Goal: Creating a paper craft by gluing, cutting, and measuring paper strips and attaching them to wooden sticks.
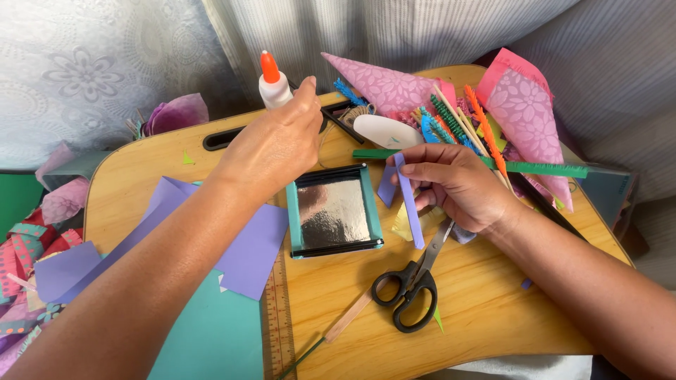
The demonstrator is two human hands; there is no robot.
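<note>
Right now your left hand (274, 144) is reaching across the wooden lap desk (486, 309) toward its far side, fingers wrapped around the body of a white glue bottle (273, 83) with an orange cap, which stands upright at the far edge. Your right hand (458, 186) sits to the right of the middle, thumb and fingers pinched together on a narrow purple paper strip (410, 204) that hangs down toward the near side. A second short purple piece (387, 186) shows just beside it, to the left.

Between your hands lies a small square frame (334, 210) with a teal border, black edges and a shiny silver centre, flat on the desk. Just near of your right hand rest black-handled scissors (408, 285), blades pointing up under your palm. A thin wooden stick (348, 318) lies to their left, near a ruler (279, 320) that runs toward the near edge.

Under your left forearm you have a purple sheet (253, 250) overlapping a teal sheet (211, 338). On the far right, pink patterned paper cones (524, 105) are piled with fringed paper sticks in orange (486, 130), blue and green, and a long green strip (546, 169) lies across them. A white oval piece (386, 131) sits far of your right hand. More patterned scraps (28, 260) are heaped off the desk at the left.
</note>
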